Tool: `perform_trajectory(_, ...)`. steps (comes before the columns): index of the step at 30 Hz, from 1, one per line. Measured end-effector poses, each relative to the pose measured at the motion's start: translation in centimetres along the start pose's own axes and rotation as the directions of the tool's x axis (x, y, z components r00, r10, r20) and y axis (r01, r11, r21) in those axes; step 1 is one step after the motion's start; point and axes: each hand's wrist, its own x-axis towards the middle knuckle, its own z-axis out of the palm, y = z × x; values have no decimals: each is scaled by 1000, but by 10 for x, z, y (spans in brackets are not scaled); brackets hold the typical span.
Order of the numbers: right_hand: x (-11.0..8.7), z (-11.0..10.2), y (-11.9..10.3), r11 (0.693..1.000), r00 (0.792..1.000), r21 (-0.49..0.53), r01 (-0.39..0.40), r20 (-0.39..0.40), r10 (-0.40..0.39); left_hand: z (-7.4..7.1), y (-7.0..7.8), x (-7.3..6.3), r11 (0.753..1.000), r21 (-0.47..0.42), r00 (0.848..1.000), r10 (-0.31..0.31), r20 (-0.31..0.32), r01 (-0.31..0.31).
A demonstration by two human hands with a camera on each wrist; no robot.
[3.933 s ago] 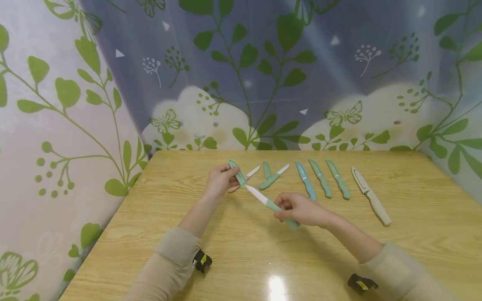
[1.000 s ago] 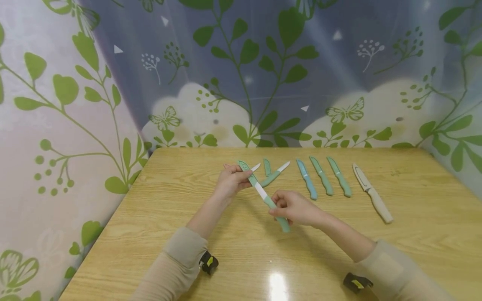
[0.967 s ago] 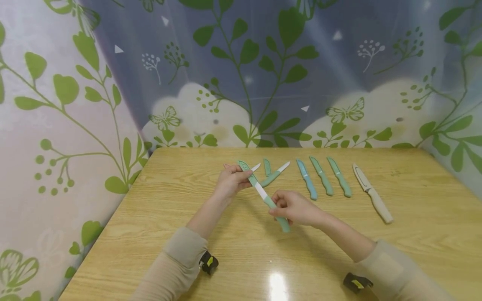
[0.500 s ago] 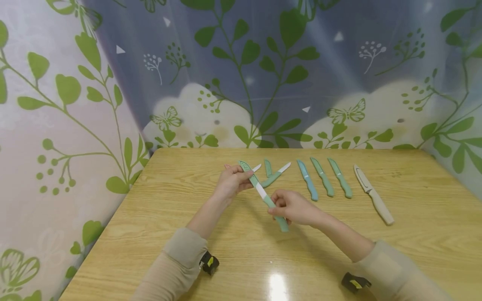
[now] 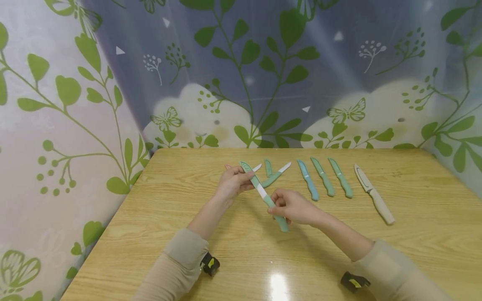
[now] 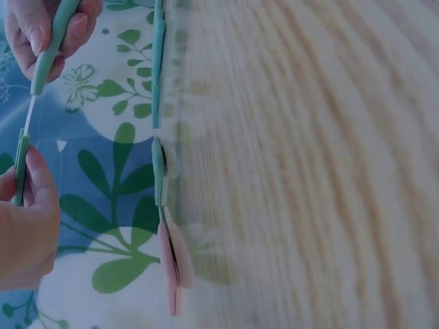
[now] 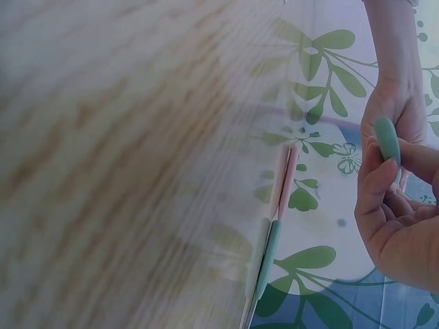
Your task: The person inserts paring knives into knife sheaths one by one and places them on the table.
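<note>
My left hand [image 5: 234, 184] pinches a green knife sheath [image 5: 246, 168] between thumb and fingers. The right hand [image 5: 297, 207] grips the green handle [image 5: 283, 225] of a small knife. Its white blade [image 5: 260, 191] sits partly inside the sheath, and a short stretch shows between sheath and handle. Both are held above the table, tilted from upper left to lower right. In the left wrist view, the handle [image 6: 55, 48] and sheath [image 6: 22, 168] are seen nearly edge-on. Behind the left hand lies a pink knife [image 6: 169, 264], mostly hidden in the head view.
A bare green knife [image 5: 272, 179] and a loose green sheath [image 5: 268, 167] lie on the wooden table [image 5: 169, 200]. To their right rest a blue knife [image 5: 308, 180], two sheathed green knives [image 5: 340, 177] and a larger beige knife [image 5: 374, 195]. A patterned curtain [image 5: 244, 83] hangs behind.
Since the earliest frame, the blade has slid from the sheath's mouth to partway inside, and the left hand has moved right. Over the last second, hands and knife have barely moved.
</note>
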Motion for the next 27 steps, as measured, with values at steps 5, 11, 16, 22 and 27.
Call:
perform_trajectory(5, 1, 0, 1, 1000, 1000, -4, -1, -1, 1, 1, -1, 1, 1000, 0, 1000, -1, 12, 1)
perform_trajectory(11, 1, 0, -1, 1000, 1000, 12, -3, -5, 3, 2, -2, 1, 1000, -3, 1000, 4, 13, -4)
perform_trajectory(16, 2, 0, -3, 1000, 1000, 10, -4, -12, 4, 2, -2, 0, 1000, -9, 1000, 9, 14, -9)
perform_trajectory(22, 1, 0, -4, 1000, 1000, 7, -1, -2, 1, 3, -2, -1, 1000, 5, 999, 6, 38, -6)
perform_trajectory(27, 3, 0, -3, 1000, 1000, 0, -5, -1, 5, 3, 0, -3, 1000, -1, 999, -10, 38, 10)
